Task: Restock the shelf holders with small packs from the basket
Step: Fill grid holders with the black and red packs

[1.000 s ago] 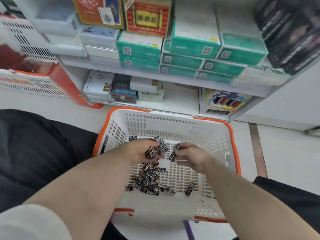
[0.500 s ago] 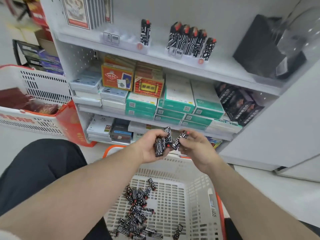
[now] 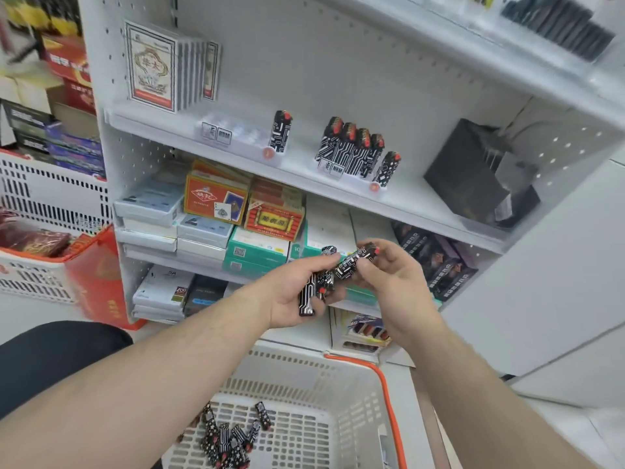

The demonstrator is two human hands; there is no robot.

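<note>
Shelf unit (image 3: 422,79): the landmark; the middle shelf carries both holders.
Basket (image 3: 338,394): on the floor below the shelf unit, a loose heap of small packs (image 3: 230,438) lying in it, so plenty is left to stock.
Left holder (image 3: 236,137): on the middle shelf of the unit, clear, one pack (image 3: 282,130) upright at its right end and the other slots bare; mostly unfilled by my reading.
Right holder (image 3: 358,170): further right on the same shelf, about five packs upright; whether room remains I cannot tell.
Left hand (image 3: 297,289): in front of the unit's lower shelves, closed round a small bundle of packs (image 3: 309,296).
Right hand (image 3: 395,282): just beside it, fingers pinching a single pack (image 3: 355,262), not yet placed.
</note>
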